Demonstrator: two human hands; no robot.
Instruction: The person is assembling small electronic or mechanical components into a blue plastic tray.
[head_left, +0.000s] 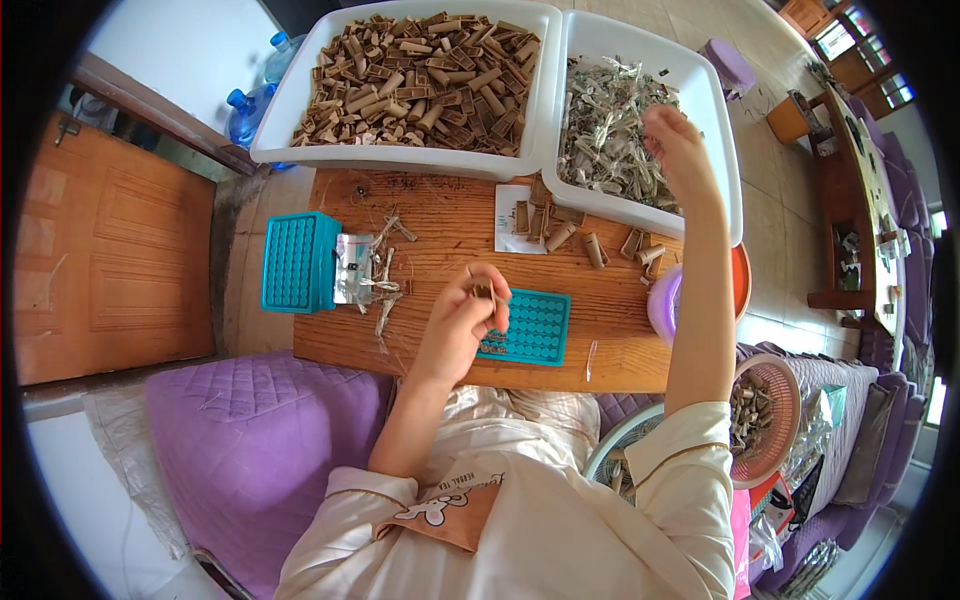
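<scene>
Wooden tabletop point(440, 235) is bearing a teal tray point(545, 330), some near-left cells apparently filled, most seemingly bare. The left hand point(462, 318) is gripping a brown casing point(484, 291) beside it; the right hand point(678, 148), curled, hold unclear, is hovering over the far-right tub point(622, 207). More casings point(420, 90) are heaping the far-left tub point(400, 158).

A wooden door point(120, 250) stands at the left, a white wall point(175, 60) at upper left. Pale floor tiles point(790, 265) stretch up the right side, beside a long table point(870, 215) and purple sofas point(902, 170). A purple seat point(265, 430) fills the lower left; windows point(836, 40) glow at upper right.
</scene>
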